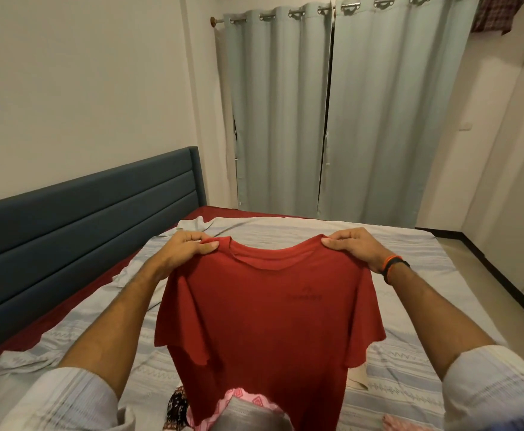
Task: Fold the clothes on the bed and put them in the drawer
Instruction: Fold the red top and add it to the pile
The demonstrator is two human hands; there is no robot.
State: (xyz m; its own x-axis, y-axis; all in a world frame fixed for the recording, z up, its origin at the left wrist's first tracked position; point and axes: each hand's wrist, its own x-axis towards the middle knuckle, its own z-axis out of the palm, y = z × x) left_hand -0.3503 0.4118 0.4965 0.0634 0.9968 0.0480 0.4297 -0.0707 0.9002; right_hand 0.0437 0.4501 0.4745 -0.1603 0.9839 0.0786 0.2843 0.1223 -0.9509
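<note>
Pink patterned cloth (248, 399) bunched at the near edge of the bed (410, 377), partly behind the hanging hem. Red T-shirt (270, 321) held up over the bed, front facing the camera. Left hand (189, 245) fingers pinch one shoulder, right hand (352, 244) fingers pinch the other. Blue headboard (83, 225) left, grey curtains (347, 113) at back.

We see a matt red cloth T-shirt (264, 309), a woven patterned bedsheet (410, 253), a smooth padded fabric headboard (83, 219), soft matt curtains (332, 119) with shiny metal eyelets (324, 9), a wooden rod end (213, 20).
</note>
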